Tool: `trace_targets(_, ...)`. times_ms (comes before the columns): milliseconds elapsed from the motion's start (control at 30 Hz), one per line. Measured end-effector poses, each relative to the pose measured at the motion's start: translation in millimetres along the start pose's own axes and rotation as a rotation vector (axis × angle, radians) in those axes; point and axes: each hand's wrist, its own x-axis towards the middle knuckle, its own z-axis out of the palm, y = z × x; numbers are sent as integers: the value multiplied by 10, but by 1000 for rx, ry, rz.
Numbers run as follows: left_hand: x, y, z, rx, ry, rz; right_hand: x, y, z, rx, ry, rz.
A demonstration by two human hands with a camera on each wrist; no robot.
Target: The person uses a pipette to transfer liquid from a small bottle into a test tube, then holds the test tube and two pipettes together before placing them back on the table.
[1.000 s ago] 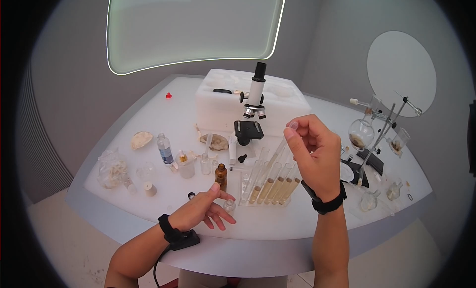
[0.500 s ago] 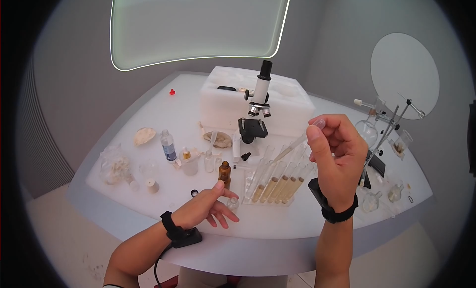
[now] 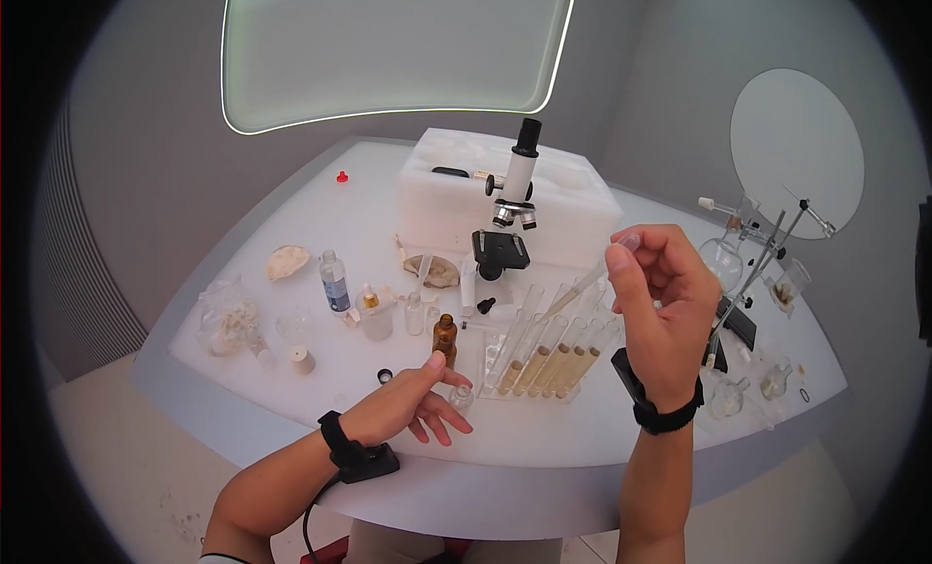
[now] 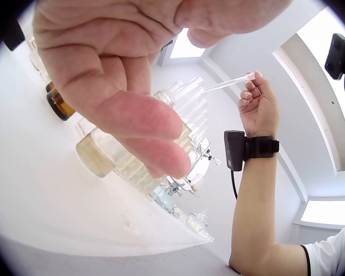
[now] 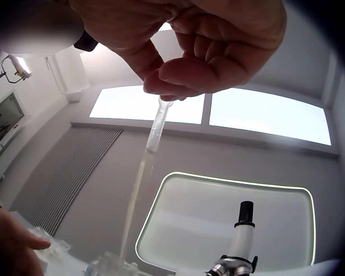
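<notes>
My right hand (image 3: 670,307) pinches the bulb end of a clear dropper pipette (image 3: 589,279) between thumb and forefinger. The pipette slants down to the left, its lower end overlapping the tops of the test tubes (image 3: 546,372) in the head view. Several of these tubes hold yellowish liquid and lean in a clear rack. Palm turned inward, my left hand (image 3: 413,409) has loosely spread fingers beside a small clear glass bottle (image 3: 461,396). Pale liquid shows in that bottle (image 4: 94,156) behind the fingers in the left wrist view. An amber bottle (image 3: 445,333) stands just beyond the left thumb.
Behind the tubes stand a microscope (image 3: 500,248) and a white foam block (image 3: 427,210). Left are a labelled bottle (image 3: 334,282), a plastic bag (image 3: 225,326) and a cork (image 3: 302,360). A stand with a round flask (image 3: 720,263) and small glassware occupy the right.
My right hand has moved right with the pipette, which now slants more. Most of that shift came in the first half second. The left hand keeps its place by the small bottle.
</notes>
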Motion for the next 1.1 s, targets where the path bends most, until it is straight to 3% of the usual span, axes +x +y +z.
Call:
trace_targets(400,-19,24,15,0,5,-4,13,51,-21,-8,10,0)
trace_targets(800,-20,11,-2,-12,-2,5,-43,-192,-50,23,93,-59)
trace_targets(967,-27,36,7,3,-8,15,-118,-272,72,141,-67,-24)
trace_targets(1100,-26,15,0,-21,-11,8,-176,-200,225,47,-261,-72)
